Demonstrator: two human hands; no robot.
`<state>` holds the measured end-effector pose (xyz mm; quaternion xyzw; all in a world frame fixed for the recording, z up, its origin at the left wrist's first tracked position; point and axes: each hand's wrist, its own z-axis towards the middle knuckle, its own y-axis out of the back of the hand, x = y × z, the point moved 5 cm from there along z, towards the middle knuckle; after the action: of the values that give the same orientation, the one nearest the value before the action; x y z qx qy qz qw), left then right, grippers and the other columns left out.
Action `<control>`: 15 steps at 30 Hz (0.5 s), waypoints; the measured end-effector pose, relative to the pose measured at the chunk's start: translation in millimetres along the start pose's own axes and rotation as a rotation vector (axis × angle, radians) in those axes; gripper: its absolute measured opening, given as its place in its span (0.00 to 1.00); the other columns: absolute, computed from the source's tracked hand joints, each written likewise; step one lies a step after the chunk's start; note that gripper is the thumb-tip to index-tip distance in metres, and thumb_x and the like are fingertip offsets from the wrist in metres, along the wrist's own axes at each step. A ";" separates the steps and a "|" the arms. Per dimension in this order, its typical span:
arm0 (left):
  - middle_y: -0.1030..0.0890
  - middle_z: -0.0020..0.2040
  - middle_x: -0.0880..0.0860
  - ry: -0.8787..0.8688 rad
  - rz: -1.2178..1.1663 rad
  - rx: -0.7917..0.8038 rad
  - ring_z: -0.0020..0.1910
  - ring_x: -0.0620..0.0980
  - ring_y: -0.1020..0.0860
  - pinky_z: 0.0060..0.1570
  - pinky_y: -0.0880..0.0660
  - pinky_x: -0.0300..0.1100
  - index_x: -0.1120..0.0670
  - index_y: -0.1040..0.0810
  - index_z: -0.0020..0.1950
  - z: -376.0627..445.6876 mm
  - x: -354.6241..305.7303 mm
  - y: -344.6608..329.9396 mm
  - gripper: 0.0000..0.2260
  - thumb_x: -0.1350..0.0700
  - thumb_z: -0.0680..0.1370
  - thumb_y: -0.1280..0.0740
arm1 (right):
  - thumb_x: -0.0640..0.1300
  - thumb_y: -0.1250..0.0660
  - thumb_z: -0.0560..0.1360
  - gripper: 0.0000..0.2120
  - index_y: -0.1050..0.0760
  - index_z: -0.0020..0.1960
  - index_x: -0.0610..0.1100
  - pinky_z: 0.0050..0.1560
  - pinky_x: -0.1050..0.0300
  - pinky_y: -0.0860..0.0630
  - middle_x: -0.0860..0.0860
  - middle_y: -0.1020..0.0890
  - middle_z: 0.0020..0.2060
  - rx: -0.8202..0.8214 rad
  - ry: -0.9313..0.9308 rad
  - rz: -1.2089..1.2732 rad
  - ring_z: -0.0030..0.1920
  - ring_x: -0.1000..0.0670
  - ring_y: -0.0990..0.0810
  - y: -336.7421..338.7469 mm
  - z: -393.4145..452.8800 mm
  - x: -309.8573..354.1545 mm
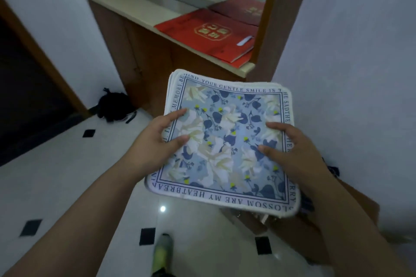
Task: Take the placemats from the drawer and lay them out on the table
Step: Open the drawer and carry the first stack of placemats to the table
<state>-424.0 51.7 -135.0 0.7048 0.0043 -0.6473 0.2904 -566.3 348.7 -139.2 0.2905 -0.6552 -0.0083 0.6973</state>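
- Several placemats (225, 141) form one stack, held up in the air in front of the person, above the tiled floor (56, 186); layered edges show at the far left corner, exact count not readable.
- Left hand (157, 141) grips the stack's left edge, thumb and a fingertip on the floral top; the fingers underneath are hidden.
- Right hand (290, 144) grips the right edge the same way, thumb pressed on top.
- Drawer (315, 227) appears to sit open low on the right, partly hidden behind the stack. No table is in view.
- Risk 1: the mats look like soft cloth and only the side edges are held; the near edge could sag and lower mats slide out if the stack tilts.
- Risk 2: the stack blocks the view downward while walking; a foot (163, 252) is close to the open drawer, so a trip or knock seems possible.
- Risk 3: a black bag (114, 105) lies on the floor by the cabinet (146, 51); another obstacle if the route goes left.
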 end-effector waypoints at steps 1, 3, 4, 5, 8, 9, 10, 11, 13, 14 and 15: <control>0.25 0.67 0.43 0.014 0.001 -0.053 0.60 0.47 0.19 0.56 0.19 0.49 0.28 0.29 0.67 -11.9 -0.9 8.4 0.25 0.49 0.76 0.27 | 0.49 0.20 0.69 0.22 0.23 0.59 0.64 0.54 0.46 0.17 0.62 0.23 0.60 0.041 0.036 0.008 0.56 0.55 0.20 -6.4 3.4 9.4; 0.26 0.67 0.42 0.049 -0.021 -0.170 0.58 0.46 0.19 0.51 0.17 0.46 0.28 0.28 0.67 -41.1 -0.7 28.3 0.25 0.50 0.77 0.26 | 0.47 0.20 0.69 0.22 0.23 0.58 0.63 0.54 0.45 0.17 0.60 0.20 0.60 0.137 0.104 0.008 0.56 0.55 0.18 -25.1 8.0 29.7; 0.27 0.67 0.42 0.071 -0.028 -0.230 0.58 0.46 0.19 0.51 0.17 0.45 0.28 0.28 0.67 -58.7 0.9 40.2 0.25 0.50 0.77 0.26 | 0.47 0.20 0.69 0.22 0.22 0.58 0.62 0.54 0.45 0.18 0.59 0.20 0.60 0.192 0.140 -0.004 0.56 0.54 0.18 -38.1 9.4 39.7; 0.27 0.67 0.42 0.096 -0.033 -0.288 0.59 0.47 0.19 0.52 0.17 0.46 0.28 0.28 0.67 -77.4 3.8 53.5 0.25 0.50 0.76 0.26 | 0.47 0.20 0.69 0.22 0.22 0.59 0.62 0.55 0.45 0.18 0.59 0.19 0.60 0.248 0.174 -0.018 0.57 0.54 0.18 -53.0 8.8 51.7; 0.25 0.67 0.41 0.160 -0.056 -0.465 0.60 0.47 0.20 0.55 0.18 0.47 0.28 0.28 0.67 -142.3 12.4 99.4 0.25 0.51 0.76 0.26 | 0.49 0.20 0.69 0.23 0.23 0.59 0.63 0.57 0.45 0.19 0.58 0.19 0.61 0.411 0.270 -0.036 0.60 0.53 0.19 -109.3 -1.7 93.4; 0.25 0.67 0.41 0.179 -0.058 -0.524 0.60 0.46 0.20 0.56 0.19 0.48 0.28 0.28 0.67 -166.1 15.4 115.4 0.25 0.52 0.76 0.26 | 0.48 0.20 0.69 0.23 0.23 0.59 0.63 0.57 0.45 0.19 0.58 0.20 0.62 0.464 0.301 -0.035 0.60 0.53 0.19 -131.2 -8.6 107.9; 0.24 0.67 0.41 0.199 -0.052 -0.585 0.59 0.46 0.19 0.56 0.19 0.48 0.28 0.28 0.67 -190.3 18.2 131.2 0.26 0.52 0.76 0.26 | 0.48 0.20 0.69 0.23 0.23 0.59 0.63 0.56 0.45 0.19 0.58 0.20 0.62 0.519 0.321 -0.024 0.60 0.53 0.19 -154.3 -17.2 122.3; 0.24 0.67 0.41 0.220 -0.045 -0.649 0.59 0.45 0.19 0.56 0.19 0.48 0.29 0.28 0.67 -215.6 21.2 146.6 0.26 0.52 0.76 0.26 | 0.47 0.20 0.69 0.23 0.22 0.59 0.63 0.55 0.45 0.18 0.57 0.20 0.62 0.579 0.335 -0.004 0.59 0.52 0.18 -178.4 -27.5 135.7; 0.22 0.65 0.41 0.267 -0.031 -0.768 0.57 0.43 0.18 0.56 0.19 0.46 0.29 0.28 0.67 -269.8 29.7 175.6 0.26 0.52 0.76 0.25 | 0.46 0.20 0.68 0.24 0.22 0.59 0.63 0.53 0.45 0.17 0.57 0.19 0.61 0.699 0.364 0.018 0.57 0.52 0.17 -227.9 -53.5 160.7; 0.22 0.65 0.41 0.285 -0.028 -0.823 0.57 0.42 0.18 0.57 0.19 0.46 0.29 0.28 0.68 -296.8 34.2 188.7 0.27 0.52 0.75 0.25 | 0.46 0.19 0.68 0.24 0.22 0.59 0.63 0.53 0.45 0.17 0.56 0.19 0.61 0.756 0.379 0.016 0.57 0.51 0.17 -253.0 -67.7 172.2; 0.22 0.66 0.41 0.301 -0.022 -0.875 0.58 0.42 0.19 0.58 0.19 0.47 0.30 0.28 0.68 -325.1 39.7 201.4 0.27 0.52 0.75 0.25 | 0.46 0.19 0.68 0.24 0.22 0.59 0.63 0.53 0.45 0.17 0.56 0.18 0.60 0.817 0.392 0.019 0.56 0.51 0.16 -278.3 -84.1 183.9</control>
<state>-44.9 4.5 -92.1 0.6020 0.3267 -0.4779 0.5499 -360.4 78.4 -85.6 0.5319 -0.4629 0.3125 0.6365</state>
